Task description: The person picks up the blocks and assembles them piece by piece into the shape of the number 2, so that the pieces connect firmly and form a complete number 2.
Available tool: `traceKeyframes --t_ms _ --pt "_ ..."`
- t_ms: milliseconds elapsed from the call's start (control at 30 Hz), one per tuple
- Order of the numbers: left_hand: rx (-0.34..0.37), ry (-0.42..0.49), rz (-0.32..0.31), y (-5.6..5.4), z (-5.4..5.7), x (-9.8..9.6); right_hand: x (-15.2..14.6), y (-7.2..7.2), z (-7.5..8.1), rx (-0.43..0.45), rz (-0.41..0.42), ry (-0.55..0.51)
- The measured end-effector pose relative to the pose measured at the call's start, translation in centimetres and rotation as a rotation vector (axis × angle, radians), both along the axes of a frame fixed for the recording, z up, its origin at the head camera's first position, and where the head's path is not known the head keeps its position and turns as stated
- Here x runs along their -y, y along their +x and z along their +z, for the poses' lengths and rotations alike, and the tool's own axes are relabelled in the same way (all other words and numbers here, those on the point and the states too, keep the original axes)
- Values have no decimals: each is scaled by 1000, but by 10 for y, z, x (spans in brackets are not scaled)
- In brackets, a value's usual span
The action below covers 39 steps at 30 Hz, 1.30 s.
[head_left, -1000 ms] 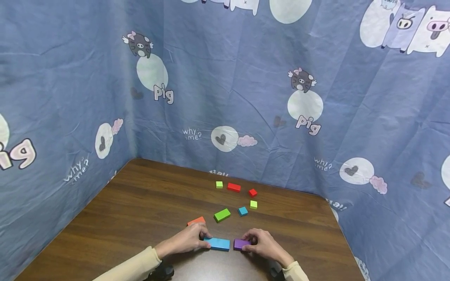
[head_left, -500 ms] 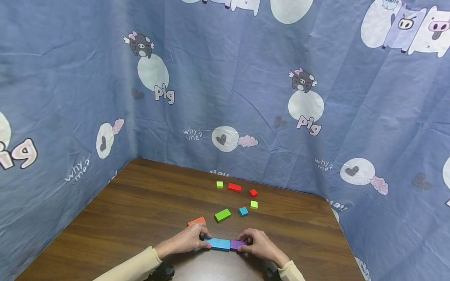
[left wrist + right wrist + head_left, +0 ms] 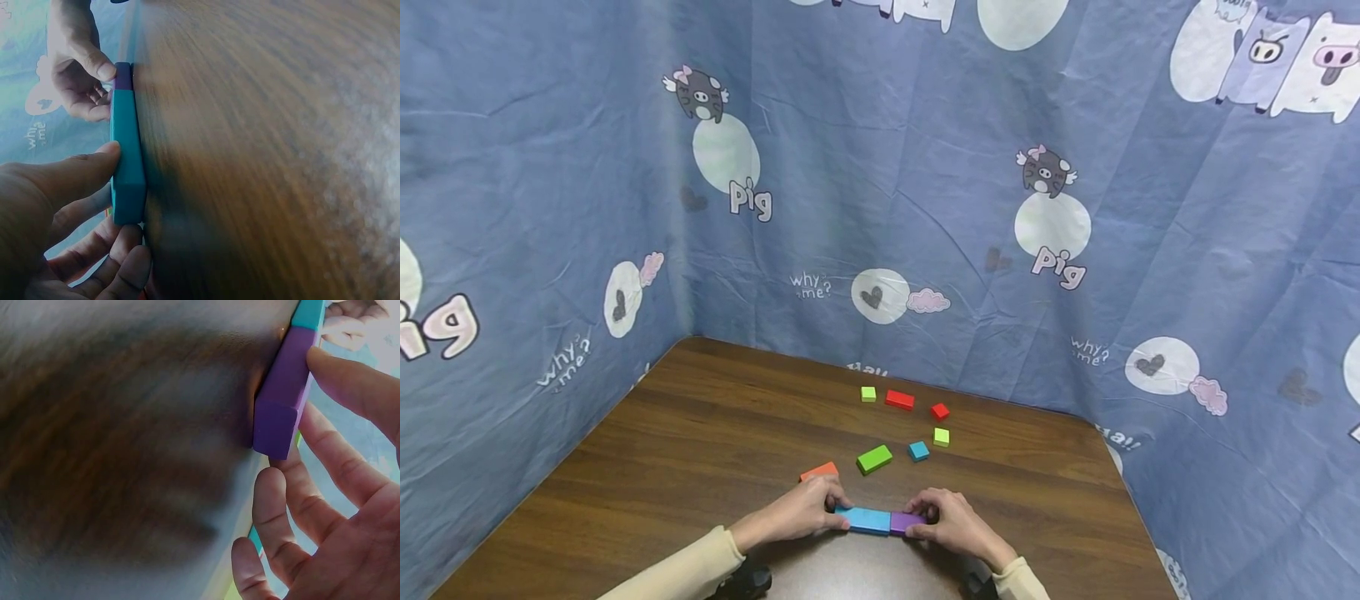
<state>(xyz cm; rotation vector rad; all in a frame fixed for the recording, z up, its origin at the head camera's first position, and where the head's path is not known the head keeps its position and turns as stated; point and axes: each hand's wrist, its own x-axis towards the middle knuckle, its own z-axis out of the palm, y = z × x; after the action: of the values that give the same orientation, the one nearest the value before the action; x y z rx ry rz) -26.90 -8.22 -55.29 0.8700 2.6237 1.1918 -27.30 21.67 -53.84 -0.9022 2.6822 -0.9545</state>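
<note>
A long light-blue block [image 3: 870,521] lies flat on the wooden table, its right end touching the end of a shorter purple block [image 3: 907,523]. Together they form one straight row. My left hand [image 3: 805,507] pinches the blue block near its left end, thumb on the near side. From the right, my right hand [image 3: 956,523] pinches the purple block between thumb and fingers. In the left wrist view the blue block [image 3: 127,156] meets the purple one without a visible gap. The right wrist view shows the purple block's [image 3: 284,394] free end, with fingertips close by.
An orange block [image 3: 819,472] lies just behind my left hand. Farther back are a green block [image 3: 874,460], a small blue block [image 3: 918,452], two lime blocks [image 3: 942,437], a red block [image 3: 899,400] and a small red one [image 3: 940,412]. A blue curtain [image 3: 880,208] hangs behind the table.
My right hand has slid the purple block left, closing the gap to the blue block. For the last half second, both hands have stayed in place.
</note>
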Motion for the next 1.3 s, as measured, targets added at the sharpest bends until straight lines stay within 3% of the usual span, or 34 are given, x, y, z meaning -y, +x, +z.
traceKeyframes --t_ms 500,733,1300 --pt "8 21 -10 3 1 0 12 0 8 -153 -4 40" --pt "-3 19 -6 2 1 -1 20 -1 10 -102 10 24" --pt "-9 27 -9 2 3 -1 27 -3 -2 -104 32 38"
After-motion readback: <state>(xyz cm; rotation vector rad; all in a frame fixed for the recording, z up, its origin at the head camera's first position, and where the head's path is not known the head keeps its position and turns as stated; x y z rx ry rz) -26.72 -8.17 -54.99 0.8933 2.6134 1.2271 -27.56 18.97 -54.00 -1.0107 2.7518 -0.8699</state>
